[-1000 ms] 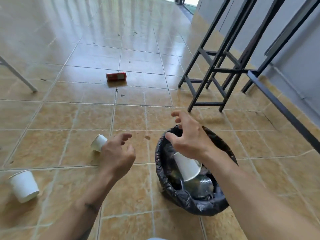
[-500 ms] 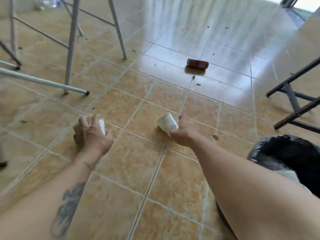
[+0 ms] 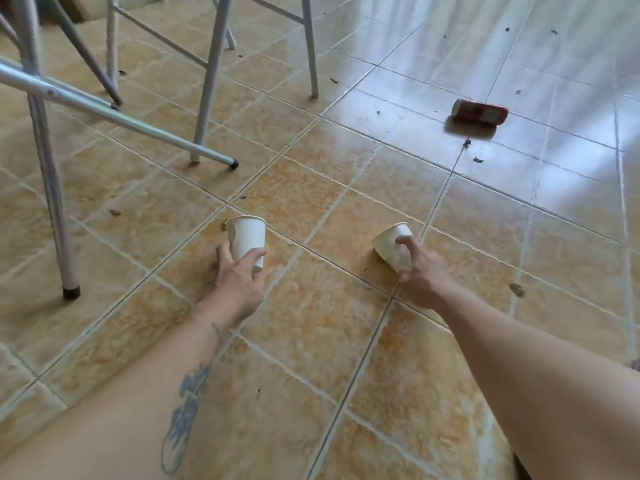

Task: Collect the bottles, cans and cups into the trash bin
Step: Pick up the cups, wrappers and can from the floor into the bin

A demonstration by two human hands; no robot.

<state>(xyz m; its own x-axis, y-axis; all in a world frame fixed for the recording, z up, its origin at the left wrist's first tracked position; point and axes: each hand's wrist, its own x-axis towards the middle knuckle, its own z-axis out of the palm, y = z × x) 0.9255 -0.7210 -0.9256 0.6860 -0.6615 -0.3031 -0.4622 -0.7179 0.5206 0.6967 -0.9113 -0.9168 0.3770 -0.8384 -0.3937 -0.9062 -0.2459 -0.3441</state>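
Your left hand [image 3: 239, 284] grasps an upright cup [image 3: 246, 239], mouth up; your right hand [image 3: 420, 273] grasps a tipped cup [image 3: 389, 244], mouth pointing upper right.

The floor [image 3: 311, 334] is laid in glossy tan tiles with a mottled orange pattern, split by pale grout lines that run diagonally across the view. Toward the upper right the tiles turn pale and shiny where bright light [image 3: 519, 46] reflects off them in long streaks. Small dark bits of debris [image 3: 478, 159] lie scattered over the tiles, thickest near the bright patch. At upper left stand thin white metal legs [image 3: 204, 98] with crossbars, some tipped with dark rubber feet [image 3: 71, 292]. A slanted silver bar [image 3: 121, 116] crosses in front of them, ending in a black cap.
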